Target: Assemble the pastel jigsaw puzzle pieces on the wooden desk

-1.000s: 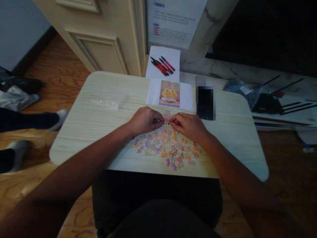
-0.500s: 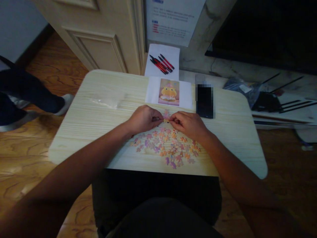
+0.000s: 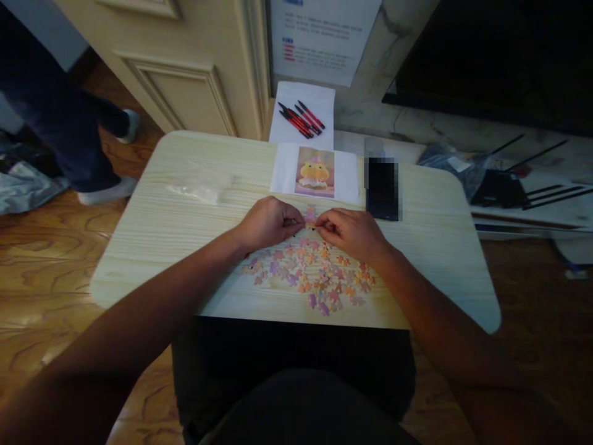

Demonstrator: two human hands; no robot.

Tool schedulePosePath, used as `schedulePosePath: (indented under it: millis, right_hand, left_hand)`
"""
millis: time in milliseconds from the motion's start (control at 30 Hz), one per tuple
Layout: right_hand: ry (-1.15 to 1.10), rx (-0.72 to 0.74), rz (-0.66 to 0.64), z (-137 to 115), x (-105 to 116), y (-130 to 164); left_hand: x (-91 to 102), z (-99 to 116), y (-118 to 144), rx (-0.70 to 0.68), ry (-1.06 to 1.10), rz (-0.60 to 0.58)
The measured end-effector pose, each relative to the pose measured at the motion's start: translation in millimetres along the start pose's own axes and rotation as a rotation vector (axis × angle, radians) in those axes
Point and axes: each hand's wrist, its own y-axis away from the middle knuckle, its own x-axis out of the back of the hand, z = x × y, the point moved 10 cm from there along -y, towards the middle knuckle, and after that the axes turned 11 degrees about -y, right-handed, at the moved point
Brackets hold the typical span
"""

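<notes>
A small cluster of joined jigsaw puzzle pieces (image 3: 310, 214), pink and yellow, lies on the table just below the printed picture. My left hand (image 3: 271, 224) is closed in a pinch at the cluster's left edge, thumb and forefinger on a puzzle piece. From the right side, my right hand (image 3: 354, 232) pinches the cluster's lower edge the same way. The fingertips cover much of the pieces they hold. Loose puzzle pieces (image 3: 303, 272) in pink, orange and purple are spread between my forearms and the table's near edge.
The printed picture (image 3: 315, 172) of a yellow figure lies beyond my hands, a dark phone (image 3: 382, 191) right of it. A clear plastic bag (image 3: 201, 184) rests on the left of the table (image 3: 152, 247). Red pens (image 3: 301, 119) lie behind. Another person's legs (image 3: 60, 123) are at far left.
The other person at the left has shifted, with the legs now in a different stance and a bag visible behind. My hands hold nearly the same place at the joined puzzle pieces.
</notes>
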Motion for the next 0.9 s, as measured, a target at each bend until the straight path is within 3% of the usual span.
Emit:
schedulePosePath:
  millis: [500, 900]
  right_hand:
    - [0.025, 0.003, -0.014, -1.6, -2.6, -0.7]
    - [0.024, 0.009, -0.017, 0.4, -4.1, -0.3]
  left_hand:
    - [5.7, 1.9, 0.0, 0.008, 0.070, -0.012]
    - [13.9, -8.3, 1.2, 0.082, 0.098, 0.069]
